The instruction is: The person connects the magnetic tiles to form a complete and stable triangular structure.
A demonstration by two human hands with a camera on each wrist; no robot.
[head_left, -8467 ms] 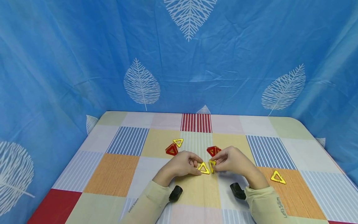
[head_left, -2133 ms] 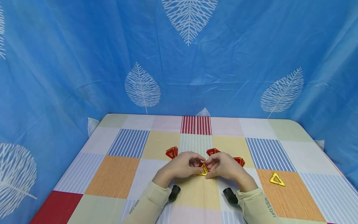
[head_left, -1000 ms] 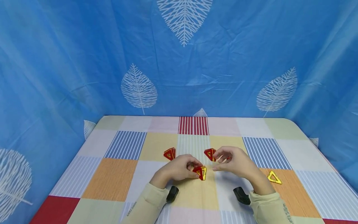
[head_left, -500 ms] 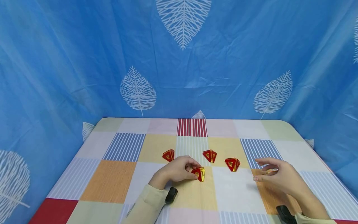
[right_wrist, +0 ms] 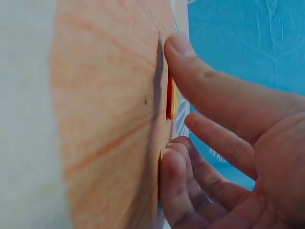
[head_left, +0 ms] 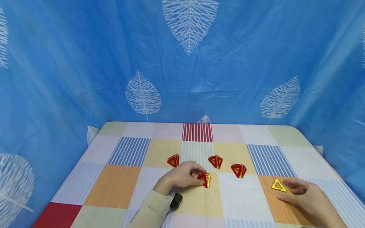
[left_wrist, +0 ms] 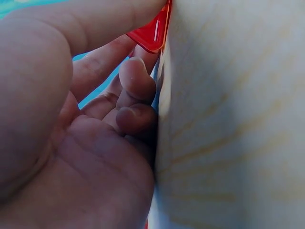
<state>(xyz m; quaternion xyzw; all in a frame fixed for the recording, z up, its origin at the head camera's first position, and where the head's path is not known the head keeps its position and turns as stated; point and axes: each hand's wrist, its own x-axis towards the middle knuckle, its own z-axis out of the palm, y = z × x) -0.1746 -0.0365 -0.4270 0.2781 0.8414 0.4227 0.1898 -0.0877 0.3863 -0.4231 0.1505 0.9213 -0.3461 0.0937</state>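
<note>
The right hand (head_left: pixel 306 198) lay with relaxed fingers touching one flat yellow triangle (head_left: pixel 278 185). The left hand (head_left: pixel 182 174) pinched one red-and-yellow pyramid (head_left: pixel 204 180) at its fingertips. Beyond stood three more pyramids (head_left: pixel 216 161).

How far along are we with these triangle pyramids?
Three red pyramids stand finished on the tablecloth. The left hand holds a fourth pyramid in its grip. The right hand touches the loose yellow triangle, the only flat piece left.
</note>
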